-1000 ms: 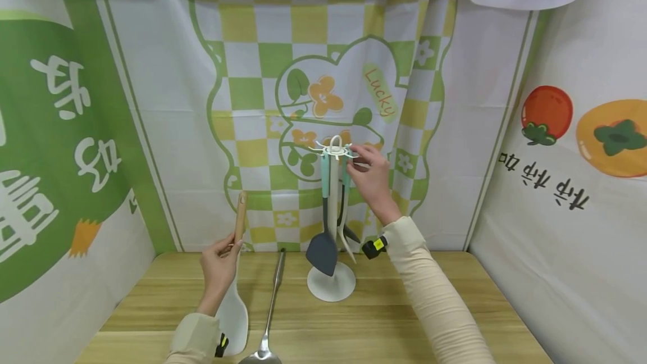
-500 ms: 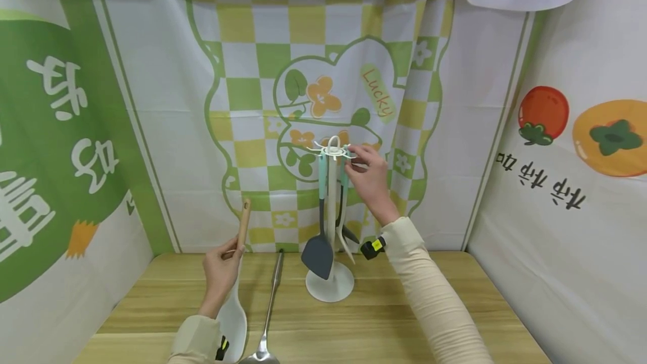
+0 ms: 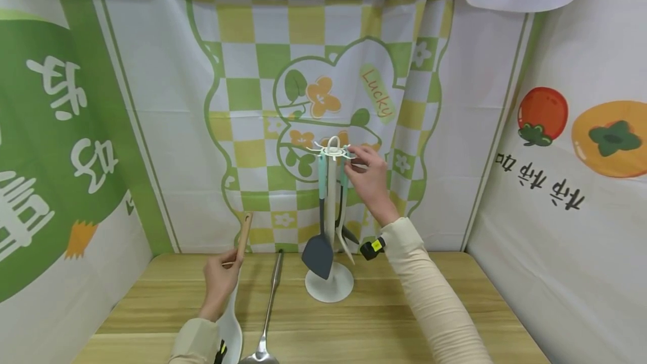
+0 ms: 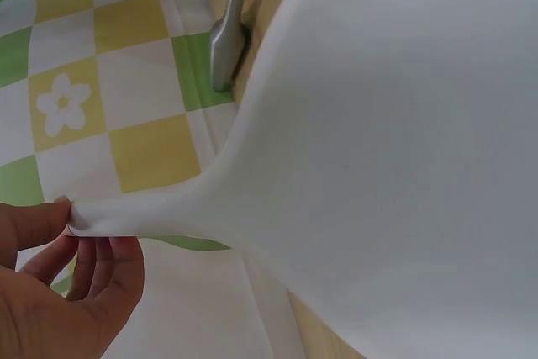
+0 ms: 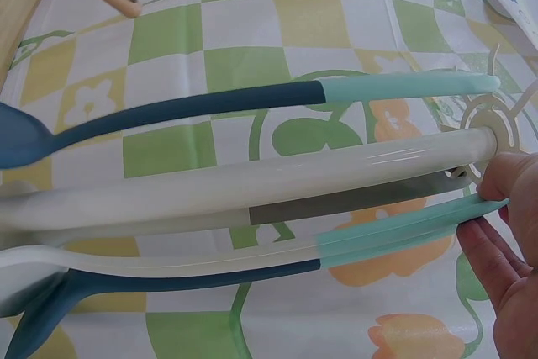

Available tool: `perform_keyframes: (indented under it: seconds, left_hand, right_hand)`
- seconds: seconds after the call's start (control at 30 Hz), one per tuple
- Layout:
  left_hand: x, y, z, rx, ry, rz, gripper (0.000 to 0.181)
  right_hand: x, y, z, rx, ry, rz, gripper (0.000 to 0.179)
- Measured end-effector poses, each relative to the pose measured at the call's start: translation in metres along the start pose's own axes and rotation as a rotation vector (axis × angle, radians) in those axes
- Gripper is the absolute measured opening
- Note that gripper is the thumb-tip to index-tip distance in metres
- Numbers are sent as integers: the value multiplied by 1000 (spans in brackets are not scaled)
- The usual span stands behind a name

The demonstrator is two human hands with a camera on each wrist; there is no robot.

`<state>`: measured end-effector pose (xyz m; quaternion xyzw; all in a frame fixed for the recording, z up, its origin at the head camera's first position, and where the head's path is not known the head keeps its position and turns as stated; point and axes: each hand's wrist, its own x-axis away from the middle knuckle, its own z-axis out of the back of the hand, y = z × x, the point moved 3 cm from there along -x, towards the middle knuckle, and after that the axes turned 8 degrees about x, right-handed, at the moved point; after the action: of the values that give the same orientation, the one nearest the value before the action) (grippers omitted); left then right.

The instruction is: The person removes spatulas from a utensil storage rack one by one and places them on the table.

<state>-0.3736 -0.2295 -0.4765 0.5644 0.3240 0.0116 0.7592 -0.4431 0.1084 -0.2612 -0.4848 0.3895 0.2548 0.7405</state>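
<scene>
My left hand (image 3: 221,280) holds a white spatula (image 3: 231,330) by its wooden handle (image 3: 245,236), head down, at the table's left. The broad white head fills much of the left wrist view. My right hand (image 3: 371,181) is at the top of a white utensil rack (image 3: 331,201). Its thumb and fingers pinch the end of a teal handle (image 5: 403,229) beside the hooks. Below that handle a white utensil and a dark blue one overlap, so I cannot tell which the pinched handle belongs to. A dark turner (image 3: 318,257) with a teal handle hangs on the rack's left.
A steel utensil (image 3: 272,296) lies on the wooden table (image 3: 404,324) between my left hand and the rack's round base (image 3: 328,291); its wide end is cut off by the frame. Patterned cloth (image 3: 242,94) hangs behind, with printed side walls left and right.
My left hand and the white spatula have moved slightly down, and the tip of the wooden handle sits lower. My right hand stays pinching at the rack's top.
</scene>
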Motion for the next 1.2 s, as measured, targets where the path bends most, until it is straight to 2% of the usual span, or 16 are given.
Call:
perform_keyframes:
  seconds: [0.17, 0.47, 0.63, 0.87, 1.17, 1.2]
  left_hand:
    - [2, -10, 2, -34, -27, 45, 23]
    - [1, -15, 3, -90, -54, 31, 23]
    - [-1, -18, 2, -132, -116, 29, 28]
    - [0, -23, 0, -206, -221, 9, 38]
    - [-1, -25, -5, -305, -305, -34, 29]
    - [-1, -25, -5, -313, -308, -33, 29]
  right_hand:
    - [1, 0, 1, 4, 2, 6, 29]
    - [1, 0, 2, 1, 9, 12, 30]
    - [0, 0, 1, -20, 17, 46, 30]
    - [0, 1, 1, 0, -2, 4, 30]
    - [1, -5, 2, -5, -3, -2, 30]
    - [1, 0, 1, -6, -2, -5, 30]
